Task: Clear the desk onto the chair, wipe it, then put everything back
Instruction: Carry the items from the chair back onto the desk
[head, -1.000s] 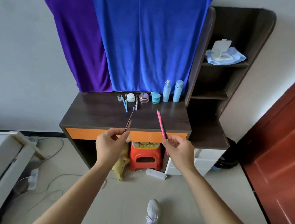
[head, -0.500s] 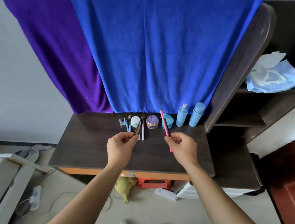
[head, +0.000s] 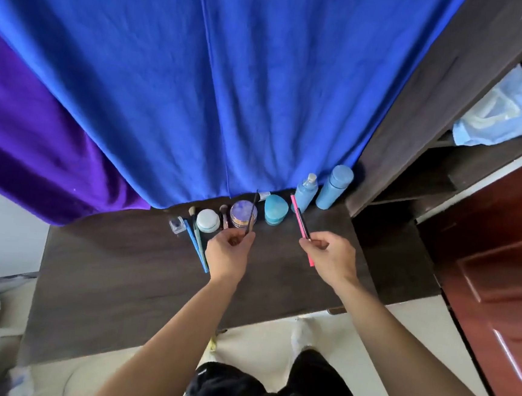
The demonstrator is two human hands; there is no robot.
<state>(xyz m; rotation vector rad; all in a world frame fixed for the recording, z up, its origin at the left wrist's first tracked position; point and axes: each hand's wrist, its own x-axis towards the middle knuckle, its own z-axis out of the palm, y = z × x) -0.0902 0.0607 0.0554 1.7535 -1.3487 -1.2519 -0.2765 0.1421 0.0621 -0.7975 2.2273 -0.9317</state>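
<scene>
Left hand (head: 228, 253) fingers pinch a thin dark brush (head: 252, 210); right hand (head: 331, 257) fingers pinch pink pencil (head: 298, 221), both over counter (head: 114, 273).

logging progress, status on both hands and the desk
Left hand pinches thin dark brush. Right hand pinches pink pencil. Both above desk, jars and bottles at back.

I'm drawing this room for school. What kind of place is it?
Most likely a bedroom dressing corner at home. A round white-lidded jar, a light blue pump bottle and a light blue capped bottle line the back of the dark wooden desk, and a big blue towel hangs behind.
</scene>
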